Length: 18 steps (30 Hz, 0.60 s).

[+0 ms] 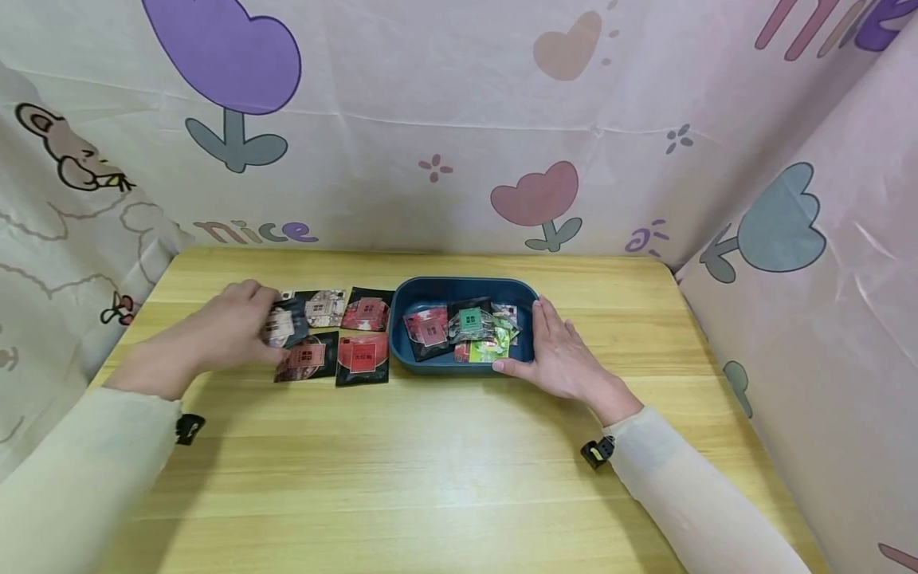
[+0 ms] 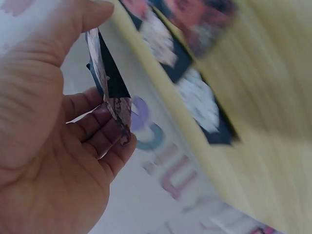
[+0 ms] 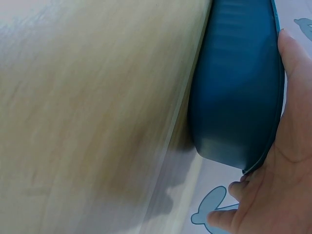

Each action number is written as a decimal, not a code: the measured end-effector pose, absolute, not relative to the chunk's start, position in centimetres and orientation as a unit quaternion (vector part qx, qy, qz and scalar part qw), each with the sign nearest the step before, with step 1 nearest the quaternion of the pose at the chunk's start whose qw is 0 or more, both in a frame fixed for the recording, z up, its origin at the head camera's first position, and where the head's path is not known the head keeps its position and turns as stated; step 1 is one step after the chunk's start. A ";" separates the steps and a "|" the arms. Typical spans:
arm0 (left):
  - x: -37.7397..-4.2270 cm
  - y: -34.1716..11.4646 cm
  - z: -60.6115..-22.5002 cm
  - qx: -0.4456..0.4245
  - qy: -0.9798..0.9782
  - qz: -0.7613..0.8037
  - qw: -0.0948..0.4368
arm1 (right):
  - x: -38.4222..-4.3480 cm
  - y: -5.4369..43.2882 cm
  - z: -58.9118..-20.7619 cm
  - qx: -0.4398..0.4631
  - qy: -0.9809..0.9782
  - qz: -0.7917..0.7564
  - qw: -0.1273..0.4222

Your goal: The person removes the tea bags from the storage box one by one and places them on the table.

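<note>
My left hand (image 1: 240, 331) grips a dark tea packet (image 1: 285, 321) above the left end of the packet rows. In the left wrist view that packet (image 2: 116, 80) is edge-on between thumb and fingers. Under and beside this hand lie a pale-printed packet (image 1: 325, 308), a red and black packet (image 1: 367, 309), a brownish-red packet (image 1: 307, 359) and a bright red packet (image 1: 362, 359). My right hand (image 1: 562, 355) rests against the right end of a dark blue box (image 1: 459, 369), thumb along its front rim and fingers fairly straight along its side.
Inside the box lie a red packet (image 1: 428, 332), a green and black packet (image 1: 469, 320) and a yellow-green packet (image 1: 491, 346), some overlapping. The wooden table (image 1: 430, 462) meets a printed cloth (image 1: 402, 191) at its back edge; cloth also hangs at both sides.
</note>
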<state>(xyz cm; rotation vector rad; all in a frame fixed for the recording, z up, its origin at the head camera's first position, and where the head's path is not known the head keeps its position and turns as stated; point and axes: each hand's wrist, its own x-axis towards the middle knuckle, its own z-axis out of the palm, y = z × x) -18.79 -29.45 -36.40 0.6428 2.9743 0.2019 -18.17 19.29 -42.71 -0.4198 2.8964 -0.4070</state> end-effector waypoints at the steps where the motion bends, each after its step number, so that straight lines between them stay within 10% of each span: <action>1: -18.7 -30.1 -36.6 0.208 0.975 0.060 0.045 | -18.2 19.3 -42.7 -0.141 0.976 -0.137 0.093; 18: -17.6 -34.6 -39.9 0.172 0.980 0.015 0.100 | -18.2 19.2 -42.7 -0.140 0.976 -0.135 0.098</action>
